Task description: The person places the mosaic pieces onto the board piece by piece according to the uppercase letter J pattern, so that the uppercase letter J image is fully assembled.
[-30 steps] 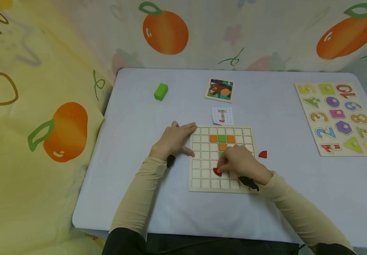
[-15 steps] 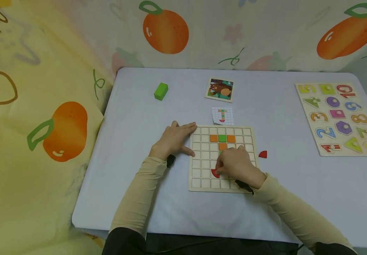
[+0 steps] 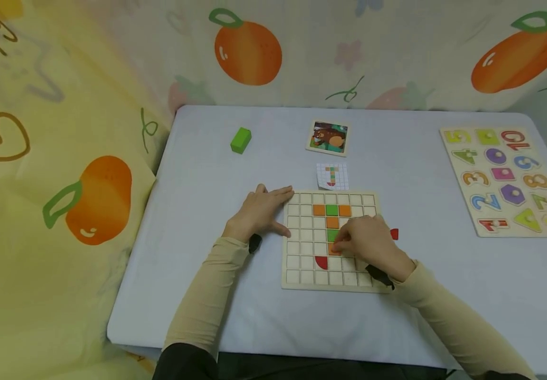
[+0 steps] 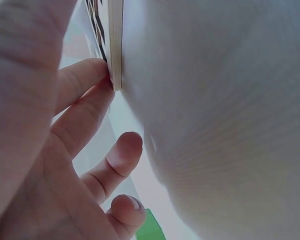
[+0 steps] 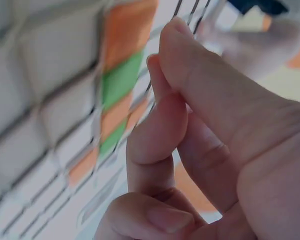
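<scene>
A wooden grid board (image 3: pixel 302 290) lies on the table, with orange and green square tiles set in a T shape. Below the stem sits a red quarter-circle tile (image 3: pixel 321 262) in a cell. My left hand (image 3: pixel 258 212) rests at the board's left edge, fingers spread; in the left wrist view its fingertips touch the board's edge (image 4: pixel 116 50). Over the right half of the board is my right hand (image 3: pixel 370 243), fingers bent and holding nothing, by the lowest orange tile (image 3: pixel 332 249). Another red tile (image 3: pixel 394 234) lies right of the board, partly hidden behind that hand.
Behind the board lies a paper pattern card (image 3: pixel 332 176), with a bear picture puzzle (image 3: pixel 328 138) beyond it. A green block (image 3: pixel 241 140) stands at the back left. A number puzzle board (image 3: pixel 511 182) lies at the right.
My right hand has let go of the red quarter-circle tile, which now sits in its cell, and has moved up and to the right. The left hand has stayed at the board's edge.
</scene>
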The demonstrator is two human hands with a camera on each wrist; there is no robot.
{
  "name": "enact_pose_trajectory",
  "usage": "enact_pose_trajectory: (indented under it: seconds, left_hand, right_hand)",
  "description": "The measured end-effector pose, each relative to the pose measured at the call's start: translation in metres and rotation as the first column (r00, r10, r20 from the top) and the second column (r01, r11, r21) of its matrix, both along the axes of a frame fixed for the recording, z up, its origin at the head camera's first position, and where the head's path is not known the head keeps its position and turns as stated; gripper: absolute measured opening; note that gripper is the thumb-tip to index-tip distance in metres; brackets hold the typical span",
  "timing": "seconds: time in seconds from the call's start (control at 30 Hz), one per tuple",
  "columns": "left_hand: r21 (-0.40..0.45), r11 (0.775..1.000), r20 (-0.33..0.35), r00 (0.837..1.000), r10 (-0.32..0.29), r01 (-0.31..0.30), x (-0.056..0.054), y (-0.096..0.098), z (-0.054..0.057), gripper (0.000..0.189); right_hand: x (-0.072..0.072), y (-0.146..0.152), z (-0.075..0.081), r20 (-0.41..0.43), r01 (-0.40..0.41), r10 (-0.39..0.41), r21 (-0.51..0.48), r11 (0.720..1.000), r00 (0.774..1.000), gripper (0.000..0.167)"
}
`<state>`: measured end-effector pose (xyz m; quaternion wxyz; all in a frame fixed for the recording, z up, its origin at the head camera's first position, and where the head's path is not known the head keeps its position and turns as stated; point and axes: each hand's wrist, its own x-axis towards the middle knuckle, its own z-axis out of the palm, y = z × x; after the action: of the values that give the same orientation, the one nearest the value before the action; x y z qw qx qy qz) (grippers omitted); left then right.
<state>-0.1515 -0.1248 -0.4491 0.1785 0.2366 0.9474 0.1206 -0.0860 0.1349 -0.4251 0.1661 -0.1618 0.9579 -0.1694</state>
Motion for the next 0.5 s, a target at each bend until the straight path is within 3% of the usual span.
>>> enact_pose_trajectory:
  seconds: [0.3, 0.5]
  left_hand:
    - [-0.003, 1.0, 0.004, 1.0, -0.002, 0.002, 0.0, 0.0, -0.002, 0.107]
    - [-0.001, 1.0, 0.002, 1.0, -0.008, 0.008, -0.001, 0.0, -0.002, 0.107]
  right_hand:
    - [-0.012, 0.045, 0.007, 0.018, 0.128, -0.129, 0.032, 0.991, 0.992, 0.015]
    - [-0.017, 0.074, 0.009, 0.045, 0.173, -0.177, 0.071, 0.982, 0.983, 0.02]
